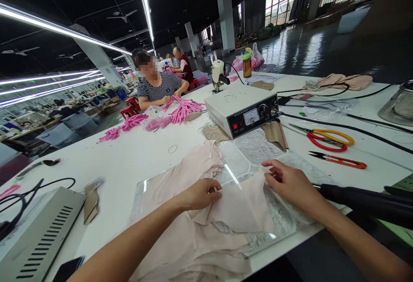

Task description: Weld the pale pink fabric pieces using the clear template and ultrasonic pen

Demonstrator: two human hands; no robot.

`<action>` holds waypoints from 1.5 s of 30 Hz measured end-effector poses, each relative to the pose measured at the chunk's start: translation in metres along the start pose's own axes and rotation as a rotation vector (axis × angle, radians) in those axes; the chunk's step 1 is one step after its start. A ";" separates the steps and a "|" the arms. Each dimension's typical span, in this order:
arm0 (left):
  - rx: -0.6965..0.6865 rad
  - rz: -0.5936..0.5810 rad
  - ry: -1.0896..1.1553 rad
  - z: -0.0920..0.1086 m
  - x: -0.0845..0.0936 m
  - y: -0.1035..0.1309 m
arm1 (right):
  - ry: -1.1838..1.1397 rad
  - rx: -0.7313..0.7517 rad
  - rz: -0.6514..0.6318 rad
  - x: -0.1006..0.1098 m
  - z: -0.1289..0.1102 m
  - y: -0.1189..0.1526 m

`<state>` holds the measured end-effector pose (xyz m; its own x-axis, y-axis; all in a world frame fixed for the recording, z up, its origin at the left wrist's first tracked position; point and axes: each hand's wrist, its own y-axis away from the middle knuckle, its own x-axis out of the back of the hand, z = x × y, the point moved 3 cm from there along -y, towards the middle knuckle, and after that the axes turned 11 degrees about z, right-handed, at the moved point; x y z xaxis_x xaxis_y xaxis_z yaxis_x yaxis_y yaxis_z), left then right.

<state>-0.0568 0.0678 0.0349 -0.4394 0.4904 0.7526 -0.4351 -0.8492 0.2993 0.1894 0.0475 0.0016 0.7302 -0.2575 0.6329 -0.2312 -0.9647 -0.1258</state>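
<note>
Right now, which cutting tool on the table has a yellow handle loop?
The scissors, the pair nearer the metal box: one loop is yellow, the other red, while the snips are orange-red.

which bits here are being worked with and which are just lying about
In use, it seems:
- pale cloth piece between left hand and right hand
- clear sheet

Apparently just lying about:
- scissors
- orange snips
- phone
</note>
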 end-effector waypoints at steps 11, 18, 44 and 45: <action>-0.002 -0.023 -0.235 0.006 -0.005 -0.007 | 0.003 0.536 0.181 0.010 0.031 0.051; -0.307 0.195 -0.254 0.047 -0.021 -0.027 | 0.046 0.637 0.173 0.004 0.027 0.055; -0.281 0.245 0.289 0.044 -0.059 -0.045 | -0.549 -0.432 -0.479 -0.024 0.012 0.021; -0.284 0.249 0.293 0.044 -0.060 -0.045 | -0.549 -0.439 -0.479 -0.026 0.012 0.021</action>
<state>0.0230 0.0678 0.0023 -0.7430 0.3483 0.5715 -0.4682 -0.8807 -0.0720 0.1736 0.0332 -0.0266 0.9950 0.0739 0.0672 0.0368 -0.8970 0.4406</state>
